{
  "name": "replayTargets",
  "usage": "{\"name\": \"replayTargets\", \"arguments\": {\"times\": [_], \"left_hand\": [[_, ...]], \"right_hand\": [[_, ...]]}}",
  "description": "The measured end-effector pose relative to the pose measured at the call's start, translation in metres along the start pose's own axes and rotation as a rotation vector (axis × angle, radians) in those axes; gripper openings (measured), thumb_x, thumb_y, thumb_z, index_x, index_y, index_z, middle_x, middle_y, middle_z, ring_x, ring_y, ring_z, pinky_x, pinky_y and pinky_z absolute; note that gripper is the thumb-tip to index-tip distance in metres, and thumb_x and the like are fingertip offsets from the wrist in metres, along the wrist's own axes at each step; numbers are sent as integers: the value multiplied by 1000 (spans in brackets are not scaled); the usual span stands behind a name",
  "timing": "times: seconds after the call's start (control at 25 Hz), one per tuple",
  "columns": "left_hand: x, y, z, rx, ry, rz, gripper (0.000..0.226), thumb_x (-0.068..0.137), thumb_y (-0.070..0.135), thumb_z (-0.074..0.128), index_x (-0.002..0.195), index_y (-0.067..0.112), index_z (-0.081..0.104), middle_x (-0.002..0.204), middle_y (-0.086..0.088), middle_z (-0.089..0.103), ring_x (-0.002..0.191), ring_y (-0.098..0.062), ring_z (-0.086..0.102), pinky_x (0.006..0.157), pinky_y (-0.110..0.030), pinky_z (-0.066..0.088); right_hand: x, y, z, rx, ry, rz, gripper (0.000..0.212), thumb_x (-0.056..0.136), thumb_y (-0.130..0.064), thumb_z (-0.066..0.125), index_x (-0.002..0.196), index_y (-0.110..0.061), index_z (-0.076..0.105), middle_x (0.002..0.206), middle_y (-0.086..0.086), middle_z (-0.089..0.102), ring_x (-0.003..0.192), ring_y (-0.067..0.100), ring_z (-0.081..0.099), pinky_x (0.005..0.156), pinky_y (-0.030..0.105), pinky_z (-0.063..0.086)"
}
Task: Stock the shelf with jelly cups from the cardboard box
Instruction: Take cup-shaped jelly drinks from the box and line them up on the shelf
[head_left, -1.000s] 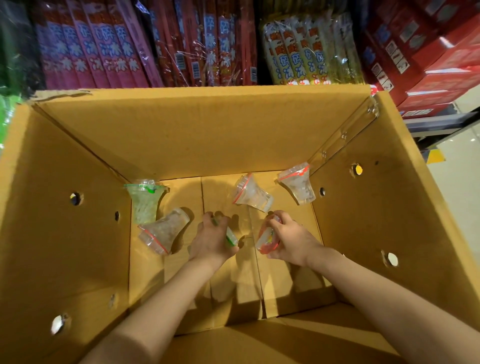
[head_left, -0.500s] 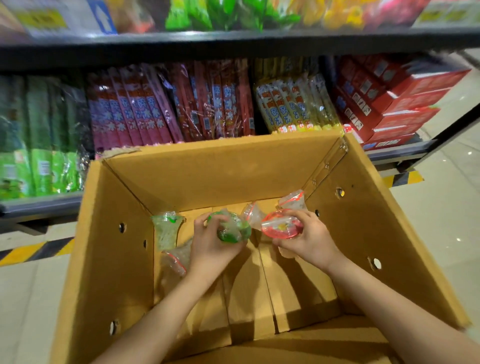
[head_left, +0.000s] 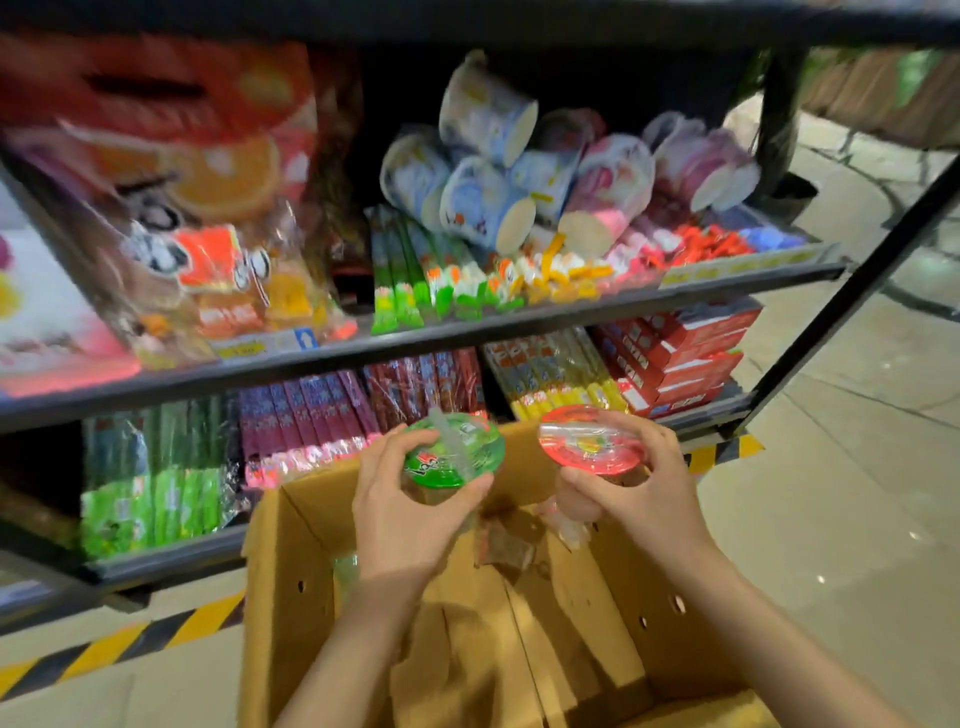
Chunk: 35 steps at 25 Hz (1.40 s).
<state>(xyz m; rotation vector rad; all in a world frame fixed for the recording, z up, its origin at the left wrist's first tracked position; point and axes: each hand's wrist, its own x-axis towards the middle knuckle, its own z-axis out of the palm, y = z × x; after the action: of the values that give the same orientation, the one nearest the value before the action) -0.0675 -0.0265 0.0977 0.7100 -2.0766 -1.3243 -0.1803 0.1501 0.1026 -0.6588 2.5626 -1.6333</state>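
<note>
The left hand (head_left: 400, 512) gripped a green cup (head_left: 454, 451), fingers and thumb curled round its rim. The right hand (head_left: 631, 491) gripped a red cup (head_left: 589, 440) the same way, thumb on the near edge and fingers on the far edge. Both cups were held side by side, apart, above the far end of the box (head_left: 291, 597), level with the lower shelf (head_left: 171, 553).

Each cup was clear plastic with a round foil lid facing the camera. The green lid carried a red mark near its left edge and a pale straw-like strip lying across it. The red lid had a shiny film and a small yellow-green mark at its centre. The clear body of the red cup showed below the right hand's fingers.

The box was brown cardboard, open, with small round holes in its left and right walls. More cups lay blurred on its floor, 1 greenish near the left wall (head_left: 347, 569).

Beyond the box, the upper shelf (head_left: 467, 332) held bags, green and orange packs and round tubs; the lower shelf held green, purple, red and yellow packs.
</note>
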Motion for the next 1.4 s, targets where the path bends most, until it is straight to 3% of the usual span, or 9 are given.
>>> {"name": "replayTargets", "arguments": {"times": [0.08,0.28,0.52,0.6,0.76,0.96,1.08,1.24,1.4], "left_hand": [[9,50,-19,-36,17,33,46,57,37,82,92,45,54,116,16,46,118,-7,44,99,-38,42],[31,194,-84,-143,71,112,47,49,64,74,91,57,54,118,31,47,117,6,44,99,-40,43],[50,395,-177,-152,127,255,46,51,61,67,94,56,52,111,17,56,104,-10,55,87,-42,48],[53,452,-203,-157,120,301,46,52,59,71,94,55,53,109,14,57,99,-16,57,83,-42,49],[55,552,-242,-251,91,324,47,48,58,76,91,55,55,114,6,57,103,-20,57,83,-37,50],[61,628,-256,-224,88,377,41,54,53,72,91,52,54,107,19,55,94,-9,56,77,-34,51],[71,661,-247,-234,115,414,45,52,58,71,93,48,54,108,15,55,96,-5,55,80,-34,51],[102,703,-212,-206,183,448,41,57,53,72,93,46,53,111,11,55,98,-9,54,80,-34,49],[145,742,-162,-212,274,416,39,61,47,75,94,44,52,114,4,56,96,-13,56,81,-38,51]], "right_hand": [[9,-51,-21,51,43,-44,57,56,-38,84,101,-51,51,112,-20,47,109,7,50,95,38,47],[35,-193,-77,165,107,-118,56,58,-37,82,103,-52,52,117,-7,54,112,13,54,95,40,47],[47,-385,-165,307,119,-184,58,53,-41,87,101,-45,53,111,-11,56,100,-2,56,77,12,47],[49,-441,-195,345,135,-207,53,53,-46,80,99,-45,53,109,-18,55,95,-11,54,71,3,43],[52,-538,-252,369,170,-258,50,55,-41,76,100,-43,52,106,-21,54,92,-15,53,70,1,41],[61,-595,-307,442,187,-299,58,49,-48,74,103,-41,53,102,-25,56,89,-16,54,67,6,46],[79,-607,-334,432,206,-329,60,47,-55,72,103,-44,51,97,-36,54,89,-18,53,64,7,47],[125,-612,-371,444,209,-395,56,51,-50,73,102,-41,51,104,-23,55,86,-18,54,63,4,45],[191,-616,-413,399,191,-439,58,49,-57,70,102,-45,47,106,-24,52,90,-18,52,68,10,46]]}}
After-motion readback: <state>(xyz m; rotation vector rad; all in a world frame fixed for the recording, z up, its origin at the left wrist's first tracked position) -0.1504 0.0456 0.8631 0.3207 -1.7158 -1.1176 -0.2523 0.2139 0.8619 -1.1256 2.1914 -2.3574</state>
